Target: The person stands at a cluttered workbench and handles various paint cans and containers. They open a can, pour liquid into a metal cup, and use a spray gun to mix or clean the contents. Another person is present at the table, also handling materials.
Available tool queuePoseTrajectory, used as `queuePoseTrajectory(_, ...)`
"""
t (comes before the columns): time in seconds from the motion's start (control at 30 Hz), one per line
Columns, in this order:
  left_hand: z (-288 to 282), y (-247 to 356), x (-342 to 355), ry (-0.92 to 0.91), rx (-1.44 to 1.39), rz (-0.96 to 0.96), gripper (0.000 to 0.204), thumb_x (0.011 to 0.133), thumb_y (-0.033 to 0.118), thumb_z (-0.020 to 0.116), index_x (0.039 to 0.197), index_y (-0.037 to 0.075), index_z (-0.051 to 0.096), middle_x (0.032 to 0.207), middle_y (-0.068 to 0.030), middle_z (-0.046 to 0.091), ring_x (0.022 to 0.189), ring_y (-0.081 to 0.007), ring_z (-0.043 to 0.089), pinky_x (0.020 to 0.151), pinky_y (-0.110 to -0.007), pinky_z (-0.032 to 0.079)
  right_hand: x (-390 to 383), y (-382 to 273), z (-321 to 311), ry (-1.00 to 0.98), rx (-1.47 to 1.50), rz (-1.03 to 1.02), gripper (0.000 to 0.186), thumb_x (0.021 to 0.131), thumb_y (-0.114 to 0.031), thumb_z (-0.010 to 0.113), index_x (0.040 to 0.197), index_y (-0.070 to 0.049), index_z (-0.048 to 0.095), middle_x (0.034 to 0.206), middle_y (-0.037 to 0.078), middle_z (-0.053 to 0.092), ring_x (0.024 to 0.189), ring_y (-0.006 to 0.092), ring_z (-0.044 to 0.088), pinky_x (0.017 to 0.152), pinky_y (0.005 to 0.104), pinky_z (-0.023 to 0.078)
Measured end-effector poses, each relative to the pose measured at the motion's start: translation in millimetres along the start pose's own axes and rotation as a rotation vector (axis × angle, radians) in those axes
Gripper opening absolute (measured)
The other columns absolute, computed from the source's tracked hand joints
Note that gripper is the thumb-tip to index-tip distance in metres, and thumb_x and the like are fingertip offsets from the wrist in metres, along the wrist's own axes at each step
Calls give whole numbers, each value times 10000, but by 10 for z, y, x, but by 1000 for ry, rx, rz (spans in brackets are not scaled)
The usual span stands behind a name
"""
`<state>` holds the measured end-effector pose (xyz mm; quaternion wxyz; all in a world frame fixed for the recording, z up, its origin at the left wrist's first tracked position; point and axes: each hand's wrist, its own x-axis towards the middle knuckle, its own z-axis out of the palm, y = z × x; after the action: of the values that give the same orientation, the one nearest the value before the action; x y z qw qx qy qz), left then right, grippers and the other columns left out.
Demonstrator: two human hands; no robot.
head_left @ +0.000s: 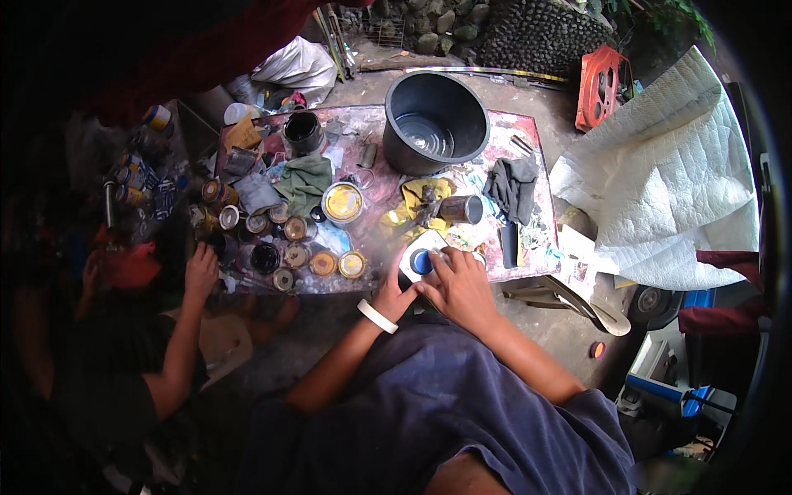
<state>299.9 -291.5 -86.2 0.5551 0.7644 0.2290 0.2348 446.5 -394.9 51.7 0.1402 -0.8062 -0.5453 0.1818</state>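
Note:
At the table's near edge, I hold a flat white object point(427, 241) with a round blue disc point(421, 262) on it; its kind cannot be made out. My left hand point(394, 294) grips its left side, a white band around the wrist. Over its right side lies my right hand point(459, 286), bent fingers beside the blue disc, partly covering the object. Just beyond, a dark cup point(462, 209) lies tipped by a stained yellow cloth point(414, 195). A pale-topped round tin point(353, 265) stands left of my left hand.
A large black bucket point(478, 124) stands on the paint-stained table point(375, 252). Several tins, a green rag point(305, 183) and a dark rag point(511, 186) crowd it. Another person's hand point(200, 271) is at the left. A white quilted sheet point(660, 181) hangs at the right.

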Motion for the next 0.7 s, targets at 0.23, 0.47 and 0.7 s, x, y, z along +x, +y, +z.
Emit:
queuePoseTrajectory(0.23,-8,-76,17,37,29,23,929,782,149,815,1535,54,279,1521,-219,384,1420,-372,369,1171,-444,310,495,-91,209,-192,-151,39,415,962,-411,575,1008,-1,531,788,200,701,751,351,716,664,458,572)
queuePoseTrajectory(0.47,-60,-54,11,43,30,26,882,802,201,811,1517,45,319,1524,-193,392,1419,-358,374,1178,-451,304,474,-49,180,-213,-292,-213,225,933,-221,577,1086,-57,554,988,213,628,894,393,667,772,486,550)
queuePoseTrajectory(0.7,-23,-48,36,4,-9,-10,880,795,187,812,1513,43,323,1524,-192,393,1423,-358,370,1180,-449,301,420,-4,-170,-153,-137,-430,250,842,-123,648,1083,-110,584,1054,188,555,931,376,632,807,460,538)
